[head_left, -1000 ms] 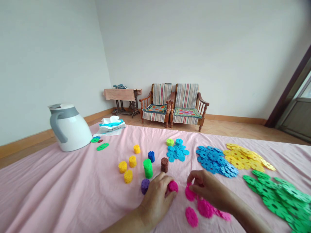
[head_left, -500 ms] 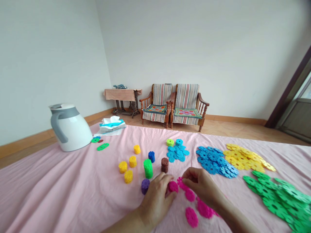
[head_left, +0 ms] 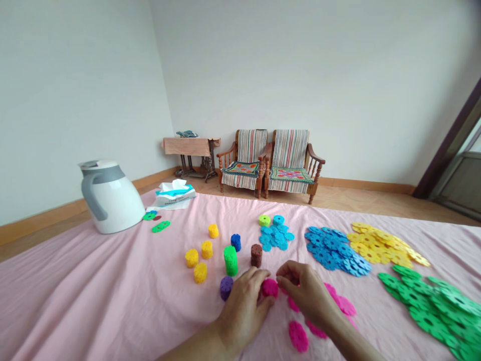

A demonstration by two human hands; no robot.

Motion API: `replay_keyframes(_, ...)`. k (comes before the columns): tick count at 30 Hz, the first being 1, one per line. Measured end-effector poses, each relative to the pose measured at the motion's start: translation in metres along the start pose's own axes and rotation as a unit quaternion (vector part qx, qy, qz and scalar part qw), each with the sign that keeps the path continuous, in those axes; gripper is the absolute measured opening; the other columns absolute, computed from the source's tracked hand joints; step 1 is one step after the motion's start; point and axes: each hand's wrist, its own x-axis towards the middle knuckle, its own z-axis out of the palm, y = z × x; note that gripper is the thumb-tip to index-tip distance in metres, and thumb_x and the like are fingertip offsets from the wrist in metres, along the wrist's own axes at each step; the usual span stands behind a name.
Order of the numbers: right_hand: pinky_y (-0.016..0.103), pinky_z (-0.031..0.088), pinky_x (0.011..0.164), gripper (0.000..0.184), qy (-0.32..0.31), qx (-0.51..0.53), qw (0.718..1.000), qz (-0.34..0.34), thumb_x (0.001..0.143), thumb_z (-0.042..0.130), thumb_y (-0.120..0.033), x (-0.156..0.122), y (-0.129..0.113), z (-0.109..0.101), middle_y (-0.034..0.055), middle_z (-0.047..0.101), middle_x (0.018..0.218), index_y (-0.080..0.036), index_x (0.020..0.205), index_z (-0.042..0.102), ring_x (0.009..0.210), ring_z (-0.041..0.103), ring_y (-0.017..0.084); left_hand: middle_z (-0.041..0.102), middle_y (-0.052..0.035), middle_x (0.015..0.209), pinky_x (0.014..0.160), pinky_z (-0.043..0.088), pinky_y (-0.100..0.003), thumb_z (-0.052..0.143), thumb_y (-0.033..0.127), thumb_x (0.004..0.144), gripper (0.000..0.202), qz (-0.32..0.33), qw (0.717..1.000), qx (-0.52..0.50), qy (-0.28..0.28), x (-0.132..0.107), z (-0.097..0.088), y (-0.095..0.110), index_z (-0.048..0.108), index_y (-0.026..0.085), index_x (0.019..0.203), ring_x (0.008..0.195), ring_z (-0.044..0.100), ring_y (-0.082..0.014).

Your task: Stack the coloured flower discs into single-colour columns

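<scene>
My left hand is closed around a short stack of pink flower-shaped discs, thumb on the near side and fingers on the far side. Just right of the stack, my right hand has its fingertips pinched together; whatever is between them is hidden. Loose pink discs lie under and around my right hand and forearm. A purple stack stands left of my left hand. Beyond my hands stand a brown stack, a taller green stack and a dark blue stack.
Several yellow stacks stand to the left. Loose discs form light blue, blue, yellow and green piles. A white jug and a tissue box sit far left on the pink cloth.
My right hand has moved slightly left, closer to the pink stack. The pink disc at its fingertips no longer shows. My left hand keeps its hold on the stack.
</scene>
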Motion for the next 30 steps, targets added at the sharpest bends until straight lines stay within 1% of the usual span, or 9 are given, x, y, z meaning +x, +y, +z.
replay_keyframes(2,0.025,0.037,0.057,0.018,0.009,-0.042,0.999,-0.011,0.075,0.047,-0.022,0.002,0.006,-0.007,0.0008,0.064,0.063,-0.02,0.068,0.064,0.062,0.058,0.016,0.059,-0.0017,0.095,0.08,0.041,-0.027,0.057,0.01,0.073,0.023,-0.006,1.0,0.006,-0.003,0.0,0.0,0.001,0.059,0.019,0.095,0.091,0.056,-0.0184)
replay_keyframes(4,0.027,0.039,0.064,0.018,0.02,-0.093,0.995,-0.02,0.074,0.048,-0.02,0.003,0.014,-0.012,0.0025,0.066,0.069,-0.019,0.073,0.066,0.068,0.059,0.017,0.058,-0.0013,0.091,0.077,0.041,-0.027,0.057,0.01,0.073,0.018,-0.009,1.0,0.013,-0.003,0.0,0.0,0.002,0.059,0.018,0.089,0.088,0.055,-0.0182)
replay_keyframes(8,0.03,0.039,0.073,0.02,0.011,-0.164,0.985,-0.051,0.071,0.054,-0.021,0.001,0.024,-0.015,0.0061,0.066,0.084,-0.019,0.086,0.066,0.081,0.059,0.021,0.057,-0.0011,0.09,0.076,0.04,-0.026,0.057,0.011,0.074,0.014,-0.009,1.0,0.015,0.0,0.0,0.0,0.003,0.06,0.019,0.086,0.089,0.055,-0.0183)
replay_keyframes(13,0.03,0.038,0.072,0.012,-0.001,-0.184,0.981,-0.063,0.071,0.054,-0.021,-0.002,0.023,-0.012,0.0058,0.064,0.082,-0.019,0.079,0.063,0.081,0.057,0.021,0.057,-0.0008,0.09,0.075,0.039,-0.025,0.057,0.013,0.076,0.012,-0.012,1.0,0.019,-0.004,0.001,-0.001,0.005,0.061,0.019,0.086,0.089,0.055,-0.0178)
replay_keyframes(17,0.028,0.038,0.067,0.007,0.001,-0.131,0.99,-0.057,0.07,0.053,-0.019,0.002,0.02,-0.015,0.0033,0.063,0.073,-0.019,0.07,0.06,0.073,0.057,0.018,0.057,-0.0009,0.09,0.075,0.039,-0.025,0.058,0.013,0.076,0.012,-0.013,1.0,0.021,-0.007,0.001,-0.001,0.005,0.061,0.019,0.085,0.089,0.055,-0.0175)
replay_keyframes(21,0.024,0.035,0.055,0.01,-0.018,-0.007,1.0,-0.017,0.073,0.051,-0.022,0.004,0.012,-0.014,-0.0007,0.059,0.06,-0.019,0.068,0.059,0.058,0.053,0.013,0.057,-0.0015,0.09,0.075,0.04,-0.026,0.057,0.013,0.076,0.012,-0.011,1.0,0.018,-0.009,0.001,-0.002,0.003,0.061,0.018,0.086,0.089,0.055,-0.0181)
replay_keyframes(24,0.022,0.033,0.049,0.009,-0.025,0.067,0.997,-0.001,0.072,0.053,-0.025,0.002,0.006,-0.006,-0.0028,0.056,0.056,-0.019,0.068,0.058,0.053,0.05,0.011,0.058,-0.0019,0.093,0.079,0.041,-0.027,0.056,0.011,0.076,0.019,-0.006,1.0,0.009,-0.011,0.0,-0.001,0.002,0.062,0.019,0.092,0.092,0.055,-0.0187)
replay_keyframes(28,0.021,0.032,0.047,0.01,-0.003,0.082,0.997,0.006,0.072,0.054,-0.025,-0.003,0.001,0.006,-0.0022,0.059,0.057,-0.018,0.068,0.06,0.051,0.05,0.011,0.059,-0.0032,0.104,0.089,0.039,-0.029,0.057,0.009,0.075,0.039,-0.004,1.0,-0.001,0.002,0.0,-0.001,0.0,0.057,0.02,0.112,0.102,0.054,-0.0194)
replay_keyframes(30,0.021,0.033,0.047,0.011,0.006,0.07,0.998,0.004,0.072,0.054,-0.025,-0.005,-0.001,0.009,-0.0016,0.06,0.057,-0.018,0.067,0.061,0.052,0.052,0.011,0.059,-0.0031,0.105,0.09,0.039,-0.029,0.057,0.009,0.075,0.039,-0.002,1.0,0.0,0.0,0.0,0.0,0.0,0.057,0.021,0.112,0.102,0.053,-0.0194)
